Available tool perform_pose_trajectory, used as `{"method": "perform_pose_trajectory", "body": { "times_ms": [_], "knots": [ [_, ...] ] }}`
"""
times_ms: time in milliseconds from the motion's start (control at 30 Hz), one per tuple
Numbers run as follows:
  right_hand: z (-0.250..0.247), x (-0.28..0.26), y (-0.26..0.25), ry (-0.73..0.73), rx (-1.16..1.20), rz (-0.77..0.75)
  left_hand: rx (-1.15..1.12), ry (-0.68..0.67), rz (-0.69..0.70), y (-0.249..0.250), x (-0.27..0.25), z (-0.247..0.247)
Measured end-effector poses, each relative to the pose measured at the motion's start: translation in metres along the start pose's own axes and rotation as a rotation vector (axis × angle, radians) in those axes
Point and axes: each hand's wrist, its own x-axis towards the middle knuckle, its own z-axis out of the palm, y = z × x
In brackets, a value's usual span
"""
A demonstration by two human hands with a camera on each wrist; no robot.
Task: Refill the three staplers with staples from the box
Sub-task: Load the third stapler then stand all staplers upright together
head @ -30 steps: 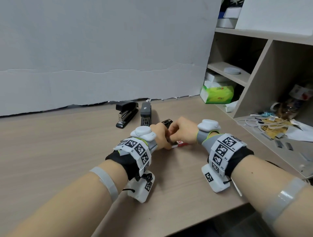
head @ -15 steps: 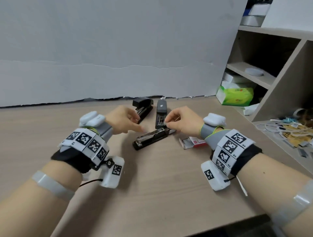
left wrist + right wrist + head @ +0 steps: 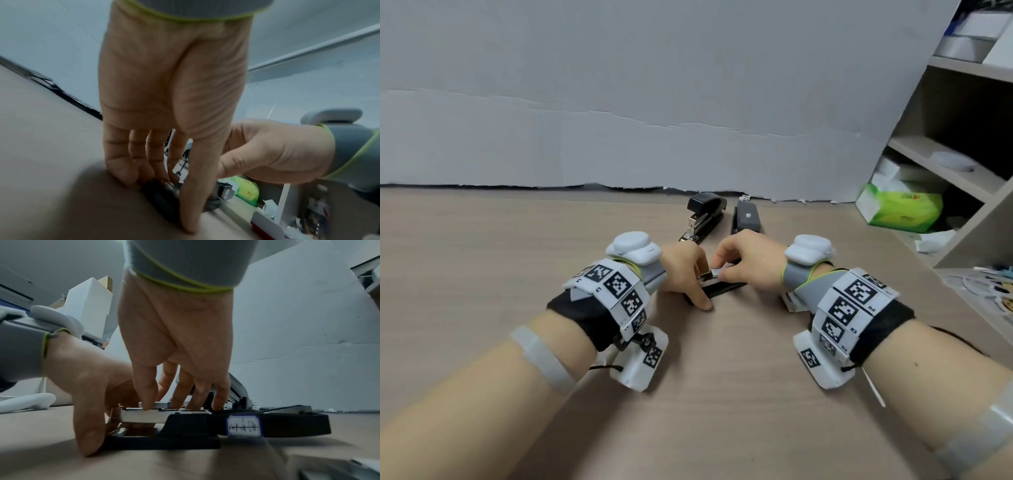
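An opened black stapler (image 3: 722,289) lies on the wooden desk (image 3: 482,274) between my hands, its metal magazine (image 3: 144,417) facing up. My left hand (image 3: 693,284) grips its front end, thumb on the near side and fingers on the far side. My right hand (image 3: 722,270) pinches a silver strip of staples (image 3: 156,403) just above the magazine. A white label (image 3: 242,426) marks the stapler's base. Two more black staplers (image 3: 702,219) (image 3: 746,216) lie behind, near the wall. The staple box (image 3: 792,303) is mostly hidden behind my right wrist.
A white paper-covered wall (image 3: 654,102) closes the desk's far edge. At the right stands a shelf unit (image 3: 962,171) with a green tissue pack (image 3: 904,209) at its foot and loose clutter (image 3: 989,294) on a lower ledge.
My left hand has come in from the left and taken hold of the opened stapler's front. My right hand has brought the staple strip over the magazine.
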Motion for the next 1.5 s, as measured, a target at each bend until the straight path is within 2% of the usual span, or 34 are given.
{"method": "perform_pose_trajectory", "body": {
  "times_ms": [300, 500, 733, 1500],
  "knots": [
    [0.0, -0.002, -0.002, -0.008, 0.015, -0.022, 0.157, -0.023, 0.068, 0.003, -0.001, -0.013],
    [0.002, 0.003, -0.008, 0.087, 0.055, -0.003, 0.021, 0.014, 0.033, -0.017, -0.001, -0.013],
    [0.006, 0.006, -0.024, 0.084, 0.035, 0.011, -0.184, 0.005, 0.0, -0.028, 0.003, -0.007],
    [0.005, 0.001, -0.025, 0.077, 0.06, 0.012, -0.201, -0.008, 0.022, -0.03, 0.006, -0.005]
  ]
}}
